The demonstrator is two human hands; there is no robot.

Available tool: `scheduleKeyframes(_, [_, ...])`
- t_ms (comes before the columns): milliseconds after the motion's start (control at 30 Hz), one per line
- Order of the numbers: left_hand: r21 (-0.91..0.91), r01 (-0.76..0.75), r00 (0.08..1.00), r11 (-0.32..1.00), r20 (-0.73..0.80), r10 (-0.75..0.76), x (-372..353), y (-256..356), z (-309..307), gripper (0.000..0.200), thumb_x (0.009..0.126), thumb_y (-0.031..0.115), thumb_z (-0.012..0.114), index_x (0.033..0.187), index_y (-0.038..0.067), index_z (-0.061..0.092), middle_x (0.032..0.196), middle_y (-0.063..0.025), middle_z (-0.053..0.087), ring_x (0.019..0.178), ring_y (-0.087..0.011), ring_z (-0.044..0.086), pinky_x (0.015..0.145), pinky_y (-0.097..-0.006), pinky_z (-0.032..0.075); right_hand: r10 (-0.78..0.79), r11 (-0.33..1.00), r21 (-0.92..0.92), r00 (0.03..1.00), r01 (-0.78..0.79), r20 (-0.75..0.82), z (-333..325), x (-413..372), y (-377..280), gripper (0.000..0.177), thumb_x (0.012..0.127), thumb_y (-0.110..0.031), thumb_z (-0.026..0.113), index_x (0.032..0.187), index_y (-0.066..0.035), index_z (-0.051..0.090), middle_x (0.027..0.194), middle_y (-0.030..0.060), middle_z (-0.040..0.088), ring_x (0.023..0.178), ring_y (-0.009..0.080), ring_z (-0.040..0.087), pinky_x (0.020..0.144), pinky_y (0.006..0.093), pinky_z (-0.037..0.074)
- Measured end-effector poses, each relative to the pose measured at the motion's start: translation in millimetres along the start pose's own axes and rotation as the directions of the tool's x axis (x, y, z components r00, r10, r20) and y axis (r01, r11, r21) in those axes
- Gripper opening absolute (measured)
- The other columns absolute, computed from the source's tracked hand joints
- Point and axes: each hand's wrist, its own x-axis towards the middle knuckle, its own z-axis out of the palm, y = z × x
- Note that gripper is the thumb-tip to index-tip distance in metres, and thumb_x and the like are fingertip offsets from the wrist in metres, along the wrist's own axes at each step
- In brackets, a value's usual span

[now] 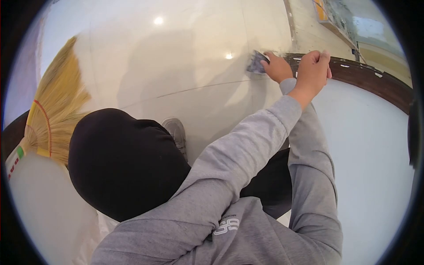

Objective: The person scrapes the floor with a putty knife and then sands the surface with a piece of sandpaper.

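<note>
My right hand (277,67) has its fingers clamped on a small grey-blue scraper-like pad (257,62) at the left end of the dark brown curved rim (366,77). My left hand (314,66) is balled together beside it. White flecks still dot the rim, so I judge most of it is left to clean. The pad's long axis seems to follow the rim, its tip pointing left.

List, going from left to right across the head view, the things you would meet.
broom → black-clad knee → grey shoe → small grey tool → right hand → left hand → dark brown curved strip
</note>
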Motion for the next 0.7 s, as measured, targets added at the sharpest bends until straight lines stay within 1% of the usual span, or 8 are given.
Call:
scheduleKeyframes(133, [0.013,0.006,1.000,1.000,0.029,-0.006,-6.3,-1.5,5.8,0.041,0.103,0.034,0.054,0.071,0.008,0.051,0.060,-0.0051,0.057,0.045,-0.0105,0.048,0.045,-0.0267,0.039,-0.136,0.963,0.239,0.991,0.128,0.018,19.1,-3.0,-37.0,0.041,0.094,-0.031,0.062,0.132,-0.015,0.063,0.113,0.0166,0.072,0.105,0.0391,0.066,0.092,0.0459,0.052])
scheduleKeyframes(200, [0.011,0.004,0.999,1.000,0.034,-0.004,-6.1,-6.4,6.0,0.041,0.103,0.034,0.054,0.071,0.008,0.050,0.060,-0.0050,0.057,0.045,-0.0105,0.048,0.045,-0.0267,0.039,-0.287,0.900,0.282,0.939,0.332,-0.190,40.9,-1.8,-45.9,0.035,0.095,-0.025,0.060,0.129,-0.020,0.066,0.117,0.0128,0.071,0.108,0.0366,0.065,0.095,0.0452,0.052])
scheduleKeyframes(233, [0.042,-0.038,0.999,0.998,0.023,0.037,-4.1,-8.7,5.6,0.042,0.103,0.033,0.053,0.069,0.008,0.050,0.057,-0.0052,0.057,0.043,-0.0108,0.047,0.043,-0.0282,0.038,-0.202,0.952,0.225,0.979,0.206,-0.042,41.3,0.2,-41.3,0.036,0.095,-0.025,0.060,0.131,-0.021,0.065,0.121,0.0103,0.070,0.112,0.0350,0.064,0.096,0.0437,0.051])
scheduleKeyframes(367, [0.039,-0.062,0.998,0.997,0.002,0.062,-1.3,-0.4,-0.1,0.044,0.104,0.032,0.052,0.068,0.007,0.049,0.054,-0.0053,0.057,0.041,-0.0111,0.047,0.041,-0.0297,0.037,-0.168,0.946,0.270,0.983,0.181,-0.071,38.9,4.3,2.2,0.037,0.095,-0.027,0.063,0.132,-0.021,0.065,0.120,0.0128,0.070,0.109,0.0365,0.065,0.094,0.0430,0.052])
scheduleKeyframes(467, [-0.011,-0.012,1.000,1.000,-0.012,0.012,2.6,1.1,-1.9,0.044,0.104,0.032,0.052,0.067,0.007,0.049,0.053,-0.0051,0.056,0.040,-0.0113,0.047,0.041,-0.0298,0.037,-0.098,0.995,0.027,0.994,0.100,-0.048,25.3,-7.3,30.4,0.039,0.094,-0.029,0.064,0.132,-0.021,0.066,0.109,0.0153,0.072,0.100,0.0364,0.068,0.089,0.0422,0.053])
scheduleKeyframes(567, [0.031,-0.001,1.000,1.000,0.012,0.001,0.5,0.9,3.4,0.044,0.104,0.033,0.052,0.068,0.008,0.049,0.055,-0.0054,0.057,0.041,-0.0111,0.047,0.042,-0.0295,0.038,0.074,0.988,0.146,0.984,-0.051,-0.162,30.8,-30.5,48.8,0.046,0.094,-0.034,0.066,0.137,-0.020,0.062,0.096,0.0160,0.074,0.085,0.0304,0.070,0.079,0.0389,0.055])
scheduleKeyframes(633, [0.031,0.016,1.000,0.999,0.022,-0.017,-2.3,-3.4,7.8,0.043,0.104,0.033,0.052,0.068,0.008,0.049,0.055,-0.0054,0.058,0.042,-0.0109,0.047,0.043,-0.0293,0.038,0.352,0.869,0.400,0.932,-0.292,-0.085,55.4,-52.2,62.5,0.059,0.092,-0.040,0.069,0.145,-0.018,0.055,0.088,0.0131,0.073,0.076,0.0219,0.067,0.071,0.0355,0.053])
scheduleKeyframes(700, [0.036,0.037,0.999,0.999,0.036,-0.038,-3.4,-11.2,9.8,0.043,0.104,0.033,0.052,0.069,0.008,0.049,0.056,-0.0054,0.058,0.042,-0.0107,0.047,0.043,-0.0291,0.038,0.410,0.813,0.437,0.911,-0.385,0.041,75.6,-78.3,58.6,0.065,0.091,-0.042,0.071,0.148,-0.017,0.051,0.091,0.0126,0.073,0.074,0.0191,0.064,0.069,0.0339,0.053])
